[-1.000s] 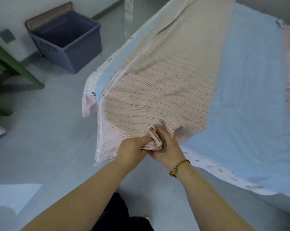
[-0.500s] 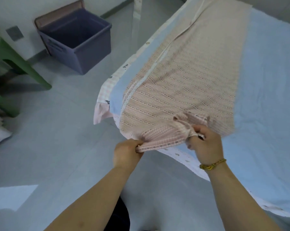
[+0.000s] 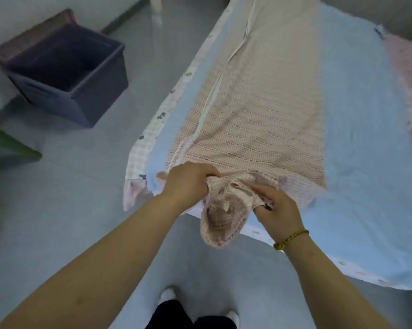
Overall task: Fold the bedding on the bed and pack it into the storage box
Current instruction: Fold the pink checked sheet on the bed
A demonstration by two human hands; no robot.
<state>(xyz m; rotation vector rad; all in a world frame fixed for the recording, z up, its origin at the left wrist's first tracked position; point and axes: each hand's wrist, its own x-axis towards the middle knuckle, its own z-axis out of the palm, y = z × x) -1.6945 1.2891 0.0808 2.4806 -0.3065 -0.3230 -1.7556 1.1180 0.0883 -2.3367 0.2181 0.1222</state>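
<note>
At the bottom edge are the person's dark trousers [image 3: 176, 314] and a white shoe [image 3: 167, 295] on the grey floor [image 3: 58, 233]. Both bare forearms reach forward to the near end of the bed [image 3: 342, 265].

The left hand [image 3: 188, 184] is closed, its fingers curled down over the near left corner of the pink checked cover [image 3: 259, 119] and gripping a bunch of it. The right hand [image 3: 277, 210], with a braided yellow bracelet [image 3: 291, 239] on its wrist, is also closed, pinching gathered cloth of the same cover just beside the left hand. Between the two hands a loose pouch of the cover sags over the bed's near edge.

Beyond the hands the checked cover lies flat as a long strip running away up the bed, with a white seam along its left side. It lies on a light blue blanket [image 3: 356, 119], which shows as a narrow band on its left and a broad band on its right. Under the blanket, a pale checked sheet with small prints [image 3: 142, 148] hangs at the bed's left corner. A pink cloth [image 3: 407, 67] lies at the far right edge.

Well apart from the bed, on the floor by the wall at upper left, stands the dark blue storage box [image 3: 100, 98], open at the top; nothing can be made out in it. A brownish panel [image 3: 34, 27] stands just behind it. A green furniture leg [image 3: 15, 146] shows at the left edge.
</note>
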